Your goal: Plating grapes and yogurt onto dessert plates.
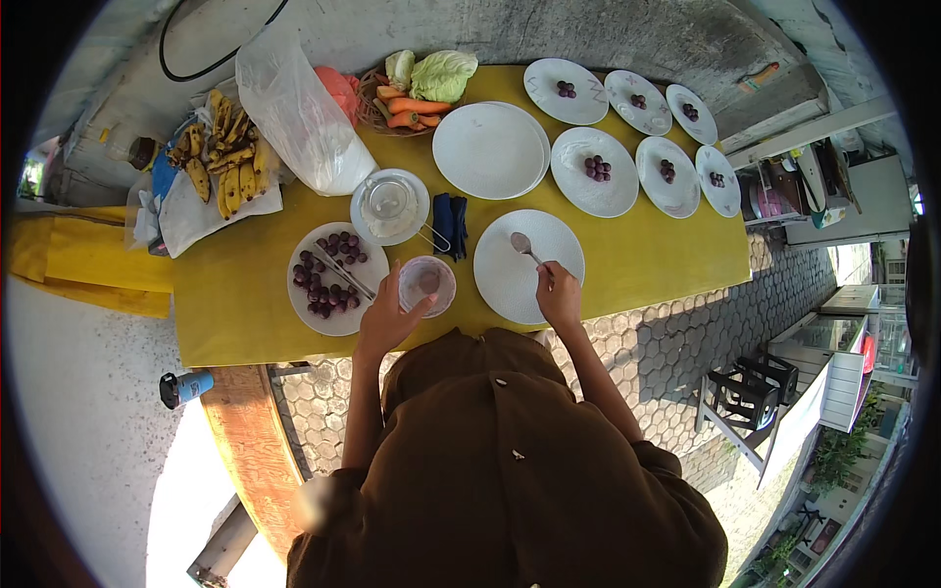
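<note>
My right hand (559, 294) grips the handle of a metal spoon (521, 243), whose bowl is over a white plate (507, 290). My left hand (390, 312) holds a small glass bowl (445, 294) by its left side; what lies inside is hard to tell. Left of it, a plate (367, 323) bears many dark purple grapes (323, 294) and metal tongs (344, 270). Behind the glass bowl, a strainer (388, 202) rests on a bowl (412, 234) with white powder. A folded dark blue cloth (449, 226) lies between this bowl and the plate under the spoon.
Stacked plates (489, 151) stand near the back; several plates with small grape groups (598, 168) fill the right. A plastic bag with white powder (338, 162), bananas (239, 180) and a basket with carrots (415, 106) and cabbage (443, 76) stand at the back left. A cup (192, 385) is near the bench.
</note>
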{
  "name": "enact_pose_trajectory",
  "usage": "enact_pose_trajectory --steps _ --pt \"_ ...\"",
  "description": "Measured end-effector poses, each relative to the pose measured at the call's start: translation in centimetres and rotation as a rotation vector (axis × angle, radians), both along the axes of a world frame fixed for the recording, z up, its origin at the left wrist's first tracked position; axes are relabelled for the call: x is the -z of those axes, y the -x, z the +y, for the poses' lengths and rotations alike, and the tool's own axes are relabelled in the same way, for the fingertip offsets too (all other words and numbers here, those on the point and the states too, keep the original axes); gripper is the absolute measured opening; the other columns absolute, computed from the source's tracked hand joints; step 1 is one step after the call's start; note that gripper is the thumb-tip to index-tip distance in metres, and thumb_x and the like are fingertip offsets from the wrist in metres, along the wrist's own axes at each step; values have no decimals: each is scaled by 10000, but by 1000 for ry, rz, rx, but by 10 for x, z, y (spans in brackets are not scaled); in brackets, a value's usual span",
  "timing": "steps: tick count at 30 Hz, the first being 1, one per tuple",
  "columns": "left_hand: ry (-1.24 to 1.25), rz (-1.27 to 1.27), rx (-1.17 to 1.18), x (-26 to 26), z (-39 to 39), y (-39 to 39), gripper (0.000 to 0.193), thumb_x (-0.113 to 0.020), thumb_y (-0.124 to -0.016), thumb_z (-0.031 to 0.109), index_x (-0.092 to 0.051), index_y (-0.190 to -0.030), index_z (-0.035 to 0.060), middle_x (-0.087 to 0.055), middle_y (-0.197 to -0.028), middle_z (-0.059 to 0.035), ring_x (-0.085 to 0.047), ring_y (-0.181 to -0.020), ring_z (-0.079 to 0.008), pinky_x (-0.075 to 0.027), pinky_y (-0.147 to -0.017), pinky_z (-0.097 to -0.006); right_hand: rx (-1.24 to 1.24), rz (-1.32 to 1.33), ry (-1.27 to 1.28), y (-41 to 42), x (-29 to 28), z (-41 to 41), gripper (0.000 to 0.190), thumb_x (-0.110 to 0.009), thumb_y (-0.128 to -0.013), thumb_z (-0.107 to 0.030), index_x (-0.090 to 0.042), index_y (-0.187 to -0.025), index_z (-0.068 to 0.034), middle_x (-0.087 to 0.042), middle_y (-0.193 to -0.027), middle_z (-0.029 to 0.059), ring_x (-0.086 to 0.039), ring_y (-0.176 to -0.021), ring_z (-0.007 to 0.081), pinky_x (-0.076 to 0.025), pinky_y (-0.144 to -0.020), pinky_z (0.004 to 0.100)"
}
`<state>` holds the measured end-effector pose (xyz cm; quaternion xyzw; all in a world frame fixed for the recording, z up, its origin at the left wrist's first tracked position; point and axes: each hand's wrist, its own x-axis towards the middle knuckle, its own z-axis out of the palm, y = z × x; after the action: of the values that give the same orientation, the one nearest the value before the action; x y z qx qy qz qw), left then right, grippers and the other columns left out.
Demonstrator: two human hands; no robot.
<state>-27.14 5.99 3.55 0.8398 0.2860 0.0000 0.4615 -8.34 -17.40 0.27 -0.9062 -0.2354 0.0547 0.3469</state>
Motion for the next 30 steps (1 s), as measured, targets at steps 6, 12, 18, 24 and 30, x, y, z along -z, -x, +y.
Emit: enact_pose_trajectory --steps 6,12,18,24,30 --pt "-229 5 149 -20 -2 -7 1037 -773 -669 492 -277 -1396 -56 -427 -1330 -256 -437 -1207 -420 -367 -1012 -449 44 20 44 -1 5 -3 121 -577 -863 -109 -608 -813 -3 -621 -701 196 -629 -654 366 -485 -581 441" --pt "-358 24 178 -7 -7 -2 1118 -849 -562 373 -242 -1412 -25 -369 -1386 -221 -417 -1221 -408 -375 -1010 -464 92 36 -17 -3 3 0 146 -592 -861 -135 -634 -847 4 -647 -750 210 -641 -632 366 -524 -590 407" --pt "-349 80 155 -3 -7 -8 1139 -855 -557 318 -199 -1429 -7 -382 -1377 -199 -468 -1176 -391 -437 -931 -472 114 14 50 -7 -2 -4 184 -588 -874 -190 -647 -856 -17 -625 -669 206 -631 -603 366 -482 -537 429" --pt "-309 172 173 -14 -6 -16 1122 -846 -569 295 -190 -1422 -25 -375 -1379 -225 -500 -1150 -401 -453 -917 -453 90 -5 54 -14 3 -6 238 -564 -905 -236 -605 -800 -27 -595 -606 196 -601 -571 396 -440 -512 472" --pt "-336 208 184 -16 -7 -19 1107 -845 -566 297 -207 -1409 -28 -397 -1364 -216 -538 -1106 -386 -483 -868 -439 36 38 79 -21 6 -11 231 -527 -936 -257 -567 -841 -50 -599 -633 208 -591 -594 420 -430 -518 501"
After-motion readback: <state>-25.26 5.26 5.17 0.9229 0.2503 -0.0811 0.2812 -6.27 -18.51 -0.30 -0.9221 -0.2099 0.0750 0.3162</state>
